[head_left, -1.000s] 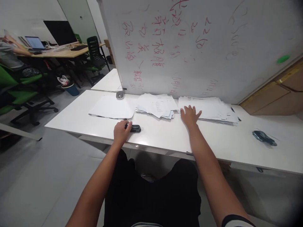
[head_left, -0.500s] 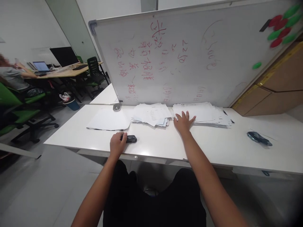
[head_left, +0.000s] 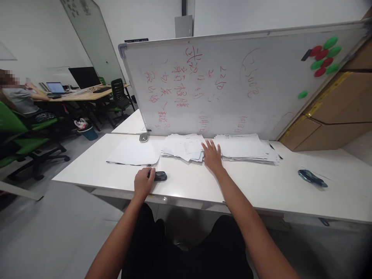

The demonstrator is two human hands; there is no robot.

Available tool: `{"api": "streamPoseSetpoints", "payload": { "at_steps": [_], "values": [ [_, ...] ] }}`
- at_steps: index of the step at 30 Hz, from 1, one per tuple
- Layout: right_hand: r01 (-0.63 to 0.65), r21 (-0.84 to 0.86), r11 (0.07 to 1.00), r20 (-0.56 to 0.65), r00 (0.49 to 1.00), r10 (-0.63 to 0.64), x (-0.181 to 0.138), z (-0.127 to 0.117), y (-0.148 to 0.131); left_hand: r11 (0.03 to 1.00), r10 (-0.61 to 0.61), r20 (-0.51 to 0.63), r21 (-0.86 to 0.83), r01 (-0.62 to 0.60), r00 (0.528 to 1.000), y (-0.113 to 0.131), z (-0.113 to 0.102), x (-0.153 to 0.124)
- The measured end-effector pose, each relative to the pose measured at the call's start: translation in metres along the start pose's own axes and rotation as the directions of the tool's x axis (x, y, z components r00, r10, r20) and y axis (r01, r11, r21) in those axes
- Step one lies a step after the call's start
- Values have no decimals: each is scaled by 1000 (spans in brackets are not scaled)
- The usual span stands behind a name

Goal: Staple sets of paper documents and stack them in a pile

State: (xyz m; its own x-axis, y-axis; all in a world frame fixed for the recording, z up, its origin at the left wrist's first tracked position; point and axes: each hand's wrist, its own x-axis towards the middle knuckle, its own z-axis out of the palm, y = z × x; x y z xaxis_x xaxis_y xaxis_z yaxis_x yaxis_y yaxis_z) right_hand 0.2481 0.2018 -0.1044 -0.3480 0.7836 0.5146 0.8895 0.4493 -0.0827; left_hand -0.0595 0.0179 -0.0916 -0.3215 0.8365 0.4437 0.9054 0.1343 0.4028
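My left hand (head_left: 143, 181) rests near the front edge of a white table (head_left: 261, 186), its fingers closed around one end of a small black stapler-like object (head_left: 159, 176). Flat on the table lies my right hand (head_left: 212, 155), fingers spread, between a middle pile of white papers (head_left: 183, 146) and a larger stack of papers (head_left: 247, 148) on the right. It touches the edges of both. A single sheet (head_left: 134, 152) lies to the left of the piles.
A whiteboard (head_left: 221, 85) with red writing and red and green magnets leans behind the papers. A dark object (head_left: 311, 177) lies at the table's right, a small grey device (head_left: 143, 137) at the back left. A person sits at a far-left desk with green chairs.
My right hand has slid left from the right stack toward the middle pile. The view has tilted up, showing more of the whiteboard. My left hand stays on the black object.
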Motion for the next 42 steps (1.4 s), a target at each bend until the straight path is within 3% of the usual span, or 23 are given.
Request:
{"api": "streamPoseSetpoints", "payload": {
  "at_steps": [5,10,17,21,27,31,42],
  "values": [
    [41,58,997,111,993,-48,3,10,-3,1000,0,-2,11,0,1000,3,-1,0],
    [21,85,996,-23,1000,-19,-5,5,10,1000,-9,13,2,9,1000,4,-3,-1],
    [-85,76,993,-107,990,93,-11,-12,27,1000,-23,11,-8,23,1000,4,-3,-1],
    [-81,83,993,-198,975,97,-6,-22,7,1000,-29,7,-12,29,1000,5,-3,-1],
    [202,39,979,-102,975,-197,-6,-22,-48,999,-28,-1,-25,28,1000,5,-1,-2],
    [322,20,947,-85,944,-319,-11,-14,-61,999,-31,-7,-26,31,999,5,-1,-2],
    [270,-78,960,-72,959,-275,-17,-6,-71,999,-27,-17,-28,27,999,4,0,-2]
  ]
}}
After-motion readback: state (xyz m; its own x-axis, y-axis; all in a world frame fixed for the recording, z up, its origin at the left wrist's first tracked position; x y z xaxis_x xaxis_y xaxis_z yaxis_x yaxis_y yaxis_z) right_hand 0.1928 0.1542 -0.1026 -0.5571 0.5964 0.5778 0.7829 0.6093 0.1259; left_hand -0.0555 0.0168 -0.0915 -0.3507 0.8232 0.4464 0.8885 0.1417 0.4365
